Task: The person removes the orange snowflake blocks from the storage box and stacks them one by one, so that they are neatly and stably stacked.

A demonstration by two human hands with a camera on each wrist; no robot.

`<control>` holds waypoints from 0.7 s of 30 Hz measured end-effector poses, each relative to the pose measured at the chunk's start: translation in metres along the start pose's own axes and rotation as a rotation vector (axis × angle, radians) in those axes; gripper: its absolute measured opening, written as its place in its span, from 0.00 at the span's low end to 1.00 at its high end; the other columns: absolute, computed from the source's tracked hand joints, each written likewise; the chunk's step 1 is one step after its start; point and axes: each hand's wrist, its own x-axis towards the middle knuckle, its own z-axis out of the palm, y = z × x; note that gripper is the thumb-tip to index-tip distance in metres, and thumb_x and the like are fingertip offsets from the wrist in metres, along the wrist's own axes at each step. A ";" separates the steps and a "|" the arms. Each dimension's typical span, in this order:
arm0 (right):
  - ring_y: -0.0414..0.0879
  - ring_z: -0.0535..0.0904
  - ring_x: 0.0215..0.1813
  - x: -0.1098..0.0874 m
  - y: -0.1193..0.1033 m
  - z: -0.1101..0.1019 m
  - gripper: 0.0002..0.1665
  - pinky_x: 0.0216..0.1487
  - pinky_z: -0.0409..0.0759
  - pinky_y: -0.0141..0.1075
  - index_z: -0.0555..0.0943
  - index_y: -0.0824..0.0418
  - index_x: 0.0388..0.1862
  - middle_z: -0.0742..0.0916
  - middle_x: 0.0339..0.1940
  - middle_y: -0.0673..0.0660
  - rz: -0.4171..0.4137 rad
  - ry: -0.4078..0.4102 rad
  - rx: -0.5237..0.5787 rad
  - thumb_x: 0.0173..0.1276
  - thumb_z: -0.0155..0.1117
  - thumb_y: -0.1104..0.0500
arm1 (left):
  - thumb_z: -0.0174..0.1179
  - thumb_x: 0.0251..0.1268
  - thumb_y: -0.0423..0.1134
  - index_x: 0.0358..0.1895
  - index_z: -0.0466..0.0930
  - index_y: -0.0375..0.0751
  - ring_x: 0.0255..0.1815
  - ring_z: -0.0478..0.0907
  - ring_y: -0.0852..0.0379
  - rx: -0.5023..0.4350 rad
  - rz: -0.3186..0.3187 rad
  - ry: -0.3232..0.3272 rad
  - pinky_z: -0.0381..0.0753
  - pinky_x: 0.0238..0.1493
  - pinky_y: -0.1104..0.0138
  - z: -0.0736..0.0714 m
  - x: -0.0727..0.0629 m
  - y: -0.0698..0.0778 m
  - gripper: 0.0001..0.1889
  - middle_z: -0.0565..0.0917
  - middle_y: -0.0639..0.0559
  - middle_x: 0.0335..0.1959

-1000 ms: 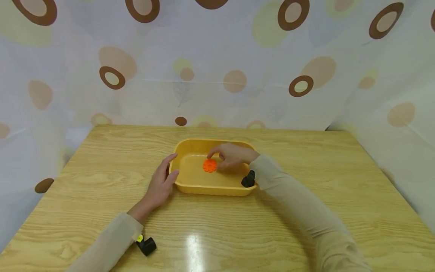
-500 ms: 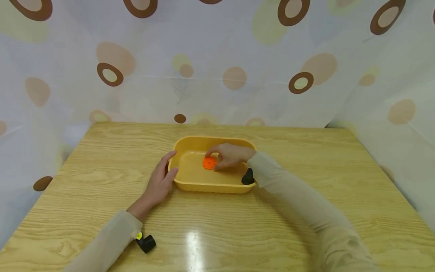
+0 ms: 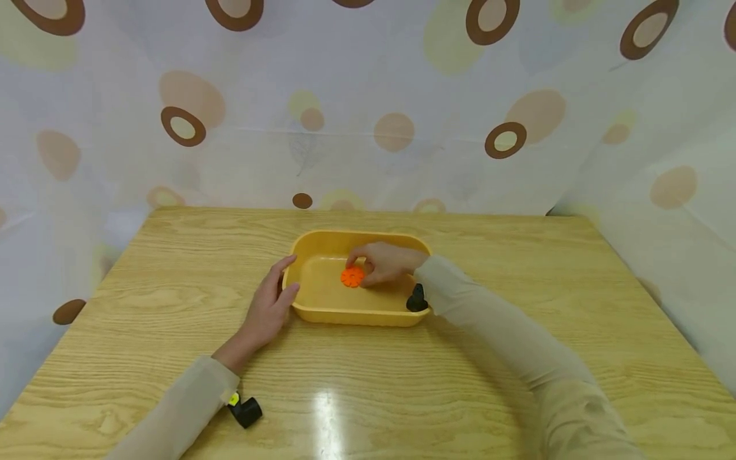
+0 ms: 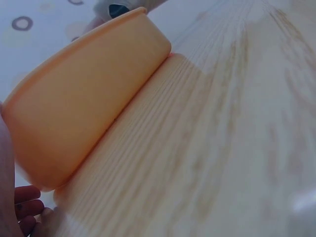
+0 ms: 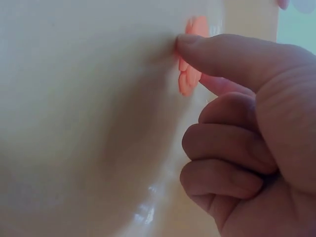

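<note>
A yellow plastic basin stands on the wooden table. My left hand grips its left end, the thumb at the rim; in the left wrist view some curled fingertips show by the base. Inside the basin is a flat orange disc with notches round its edge. My right hand reaches in over the right side and pinches this disc between thumb and forefinger. Close up in the right wrist view, the disc stands edge-on at the thumb tip, and the other fingers are curled into the palm.
The wooden table reaches back to a white curtain with brown and beige spots. A black wrist camera sits at the left sleeve, another black one at the right cuff, overlapping the basin's corner.
The right thumb and forefinger have come together on the orange disc, which now looks slightly tilted. The left hand keeps its place on the basin; the whole view has shifted slightly.
</note>
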 end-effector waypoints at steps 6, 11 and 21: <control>0.40 0.65 0.25 0.002 0.002 0.003 0.23 0.35 0.66 0.31 0.76 0.64 0.55 0.71 0.21 0.48 0.028 0.013 -0.006 0.62 0.67 0.60 | 0.48 0.74 0.32 0.71 0.59 0.34 0.73 0.58 0.43 -0.007 0.001 -0.001 0.55 0.71 0.49 0.000 0.000 -0.001 0.25 0.62 0.35 0.71; 0.41 0.66 0.26 0.003 0.002 0.003 0.23 0.37 0.67 0.32 0.77 0.65 0.54 0.73 0.23 0.50 0.045 0.022 -0.025 0.62 0.68 0.57 | 0.48 0.74 0.32 0.71 0.59 0.34 0.73 0.58 0.43 -0.013 0.008 0.000 0.55 0.71 0.52 -0.001 0.000 -0.002 0.25 0.62 0.35 0.71; 0.39 0.64 0.22 0.000 -0.003 0.002 0.23 0.33 0.67 0.30 0.77 0.65 0.53 0.72 0.19 0.48 0.054 0.025 0.036 0.62 0.68 0.56 | 0.48 0.74 0.32 0.71 0.59 0.35 0.72 0.59 0.42 -0.011 0.010 -0.002 0.57 0.70 0.51 -0.001 0.000 -0.002 0.25 0.62 0.35 0.71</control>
